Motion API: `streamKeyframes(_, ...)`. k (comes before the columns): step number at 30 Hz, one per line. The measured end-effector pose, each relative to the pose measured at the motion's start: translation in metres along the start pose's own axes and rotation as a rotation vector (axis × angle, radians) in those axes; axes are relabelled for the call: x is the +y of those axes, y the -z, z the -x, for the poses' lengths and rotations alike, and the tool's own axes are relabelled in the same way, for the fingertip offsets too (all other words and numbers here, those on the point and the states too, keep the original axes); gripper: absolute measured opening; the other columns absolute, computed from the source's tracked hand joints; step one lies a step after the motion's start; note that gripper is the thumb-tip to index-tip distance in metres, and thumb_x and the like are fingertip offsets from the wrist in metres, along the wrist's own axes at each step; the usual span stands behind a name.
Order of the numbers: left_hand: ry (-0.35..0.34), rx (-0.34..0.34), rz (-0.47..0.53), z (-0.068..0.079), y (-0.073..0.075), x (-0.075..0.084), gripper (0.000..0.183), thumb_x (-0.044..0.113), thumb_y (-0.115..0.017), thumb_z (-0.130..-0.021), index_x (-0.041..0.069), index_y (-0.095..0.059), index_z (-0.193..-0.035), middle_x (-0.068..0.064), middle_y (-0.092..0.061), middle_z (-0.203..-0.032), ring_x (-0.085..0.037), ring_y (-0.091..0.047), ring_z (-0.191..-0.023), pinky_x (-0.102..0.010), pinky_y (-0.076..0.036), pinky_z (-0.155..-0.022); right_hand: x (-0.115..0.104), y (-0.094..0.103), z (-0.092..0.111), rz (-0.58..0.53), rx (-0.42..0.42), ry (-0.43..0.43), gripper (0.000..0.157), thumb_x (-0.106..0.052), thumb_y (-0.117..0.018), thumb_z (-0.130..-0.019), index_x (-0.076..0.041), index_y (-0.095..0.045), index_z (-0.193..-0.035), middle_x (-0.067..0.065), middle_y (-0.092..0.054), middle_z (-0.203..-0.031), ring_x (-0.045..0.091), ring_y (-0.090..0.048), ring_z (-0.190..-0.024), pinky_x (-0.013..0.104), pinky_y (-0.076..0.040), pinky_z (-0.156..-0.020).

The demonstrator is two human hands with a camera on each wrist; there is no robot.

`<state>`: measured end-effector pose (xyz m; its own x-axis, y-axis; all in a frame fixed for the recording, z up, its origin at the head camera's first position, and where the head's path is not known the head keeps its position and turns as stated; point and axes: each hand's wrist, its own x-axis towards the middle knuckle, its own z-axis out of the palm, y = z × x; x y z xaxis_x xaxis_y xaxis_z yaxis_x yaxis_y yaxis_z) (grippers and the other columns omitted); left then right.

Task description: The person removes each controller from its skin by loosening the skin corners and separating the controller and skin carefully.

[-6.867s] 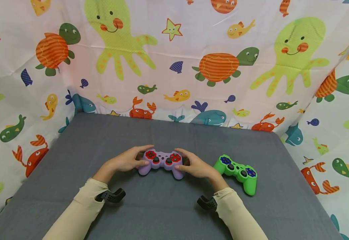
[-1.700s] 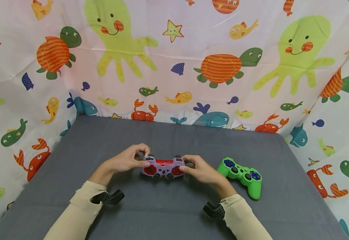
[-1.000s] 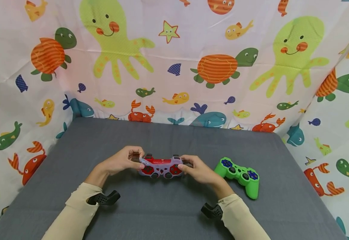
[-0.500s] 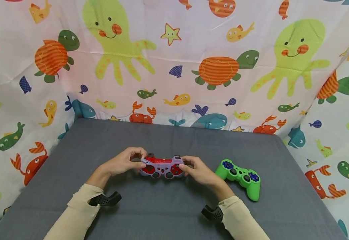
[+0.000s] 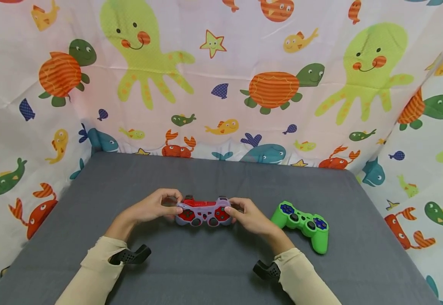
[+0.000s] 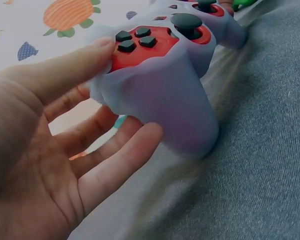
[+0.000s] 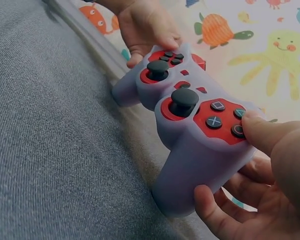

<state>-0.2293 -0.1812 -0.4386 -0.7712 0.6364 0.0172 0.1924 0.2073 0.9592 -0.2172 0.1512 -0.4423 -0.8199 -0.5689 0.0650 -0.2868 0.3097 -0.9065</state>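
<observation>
A red game controller point(image 5: 202, 203) in a pale purple rubbery cover point(image 7: 200, 160) is tilted at mid-table, its red top edge bare of the cover. My left hand point(image 5: 154, 206) pinches the cover at the controller's left upper corner, thumb on the face beside the direction buttons, fingertips behind. There, in the left wrist view, the cover's edge point(image 6: 107, 92) looks loose and rippled. My right hand point(image 5: 251, 217) grips the right end, thumb by the symbol buttons and fingers curled behind and under. The grips' lower ends seem to touch the grey cloth.
A second controller point(image 5: 304, 224) in a bright green cover with blue button areas lies right of my right hand. Grey cloth point(image 5: 191, 271) covers the table. A white curtain point(image 5: 202, 72) with printed sea animals stands behind and along both sides.
Earlier the controller lay face up with its cover over the top edge; now it is tipped and the red top edge shows. Over the last second, hands and controller hardly move.
</observation>
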Motion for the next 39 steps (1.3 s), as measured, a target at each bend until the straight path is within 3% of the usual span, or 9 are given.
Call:
streamKeyframes(3,0.055,-0.010,0.023,0.000,-0.003,0.001,0.022,0.020,-0.063,-0.101,0.001,-0.053,-0.104,-0.005,-0.052,-0.094,-0.015,-0.062,-0.086,-0.047,-0.062,-0.075,-0.001,-0.003,0.001,0.005,0.000,-0.012,0.029,-0.019,-0.053,-0.106,0.005,-0.065,-0.118,0.023,-0.069,-0.102,0.020,-0.063,-0.077,0.029,-0.056,-0.073)
streamKeyframes(8,0.107,0.036,0.032,-0.002,-0.009,0.000,0.020,0.025,-0.056,-0.105,0.005,-0.055,-0.104,-0.006,-0.049,-0.098,-0.018,-0.058,-0.090,-0.047,-0.062,-0.075,-0.003,-0.004,0.004,-0.004,0.005,-0.022,0.029,-0.019,-0.053,-0.106,0.005,-0.065,-0.117,0.023,-0.069,-0.102,0.021,-0.063,-0.077,0.029,-0.056,-0.073)
streamKeyframes(14,0.092,0.045,0.084,-0.005,-0.012,0.004,0.016,0.013,-0.058,-0.101,0.001,-0.049,-0.095,-0.005,-0.045,-0.086,-0.016,-0.053,-0.078,-0.052,-0.061,-0.072,-0.004,-0.001,0.005,-0.011,-0.001,-0.019,0.031,-0.019,-0.053,-0.106,0.006,-0.065,-0.120,0.023,-0.070,-0.104,0.017,-0.064,-0.080,0.033,-0.058,-0.074)
streamKeyframes(21,0.069,0.014,0.111,-0.008,-0.011,0.003,0.016,0.007,-0.058,-0.097,-0.004,-0.047,-0.094,-0.006,-0.048,-0.089,-0.019,-0.061,-0.083,-0.050,-0.062,-0.074,-0.004,0.003,0.005,-0.019,0.000,-0.023,0.031,-0.020,-0.054,-0.106,0.005,-0.065,-0.120,0.023,-0.070,-0.103,0.017,-0.064,-0.080,0.032,-0.058,-0.074)
streamKeyframes(27,0.065,0.021,0.143,-0.005,-0.008,0.002,0.017,0.008,-0.060,-0.099,-0.004,-0.049,-0.102,-0.007,-0.050,-0.092,-0.019,-0.060,-0.086,-0.048,-0.062,-0.076,-0.003,0.002,0.003,-0.039,-0.009,-0.041,0.031,-0.021,-0.054,-0.106,0.004,-0.064,-0.122,0.022,-0.070,-0.107,0.012,-0.063,-0.084,0.032,-0.059,-0.076)
streamKeyframes(35,0.097,0.040,0.092,-0.004,-0.004,0.004,0.026,0.015,-0.063,-0.100,0.000,-0.050,-0.116,-0.002,-0.063,-0.097,-0.014,-0.063,-0.088,-0.040,-0.061,-0.078,-0.001,0.000,0.001,-0.041,-0.004,-0.015,0.033,-0.023,-0.055,-0.106,0.004,-0.064,-0.123,0.023,-0.069,-0.107,0.014,-0.063,-0.086,0.033,-0.059,-0.076)
streamKeyframes(39,0.129,0.045,0.065,-0.003,0.000,0.005,0.043,0.019,-0.065,-0.099,-0.002,-0.049,-0.132,-0.015,-0.070,-0.115,-0.017,-0.068,-0.096,-0.041,-0.061,-0.082,0.000,0.000,0.001,-0.045,-0.004,-0.006,0.034,-0.023,-0.054,-0.106,0.005,-0.063,-0.124,0.024,-0.069,-0.108,0.011,-0.062,-0.087,0.035,-0.059,-0.077)
